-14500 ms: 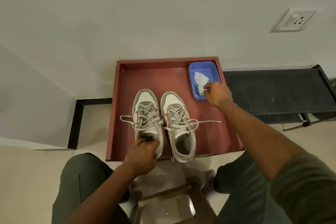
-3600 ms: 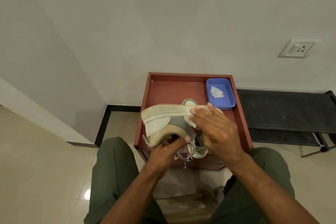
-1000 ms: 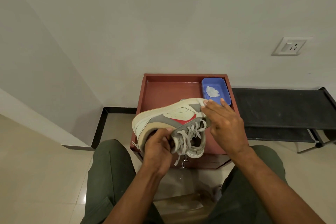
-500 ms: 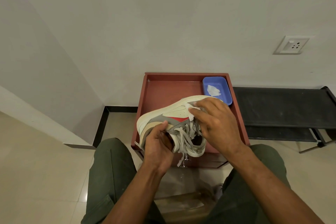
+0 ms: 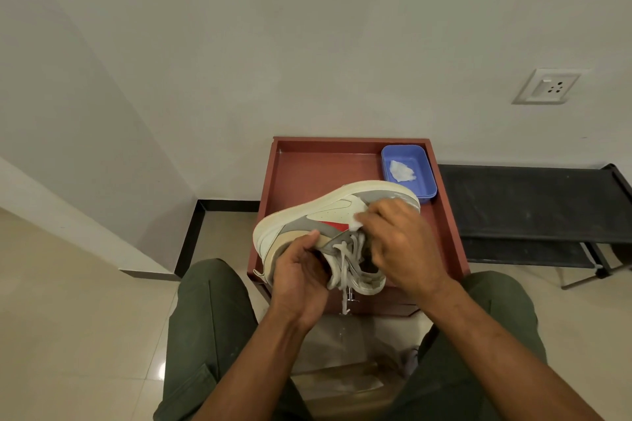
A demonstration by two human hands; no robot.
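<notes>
Head view: we rate the white-grey leather sneaker (image 5: 328,215) light, stiff-soled; left grip (image 5: 297,273) clasps its collar, right grip (image 5: 400,249) pinches small white wipe (image 5: 355,224).

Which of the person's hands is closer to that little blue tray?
Right. The right hand, pinching a white wipe against the shoe, sits just short of the blue tray; the left hand grips the shoe's heel end, farther off.

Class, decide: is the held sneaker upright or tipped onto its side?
Tipped sideways. The sneaker shows its side panel to the camera, sole rim uppermost, laces dangling.
</notes>
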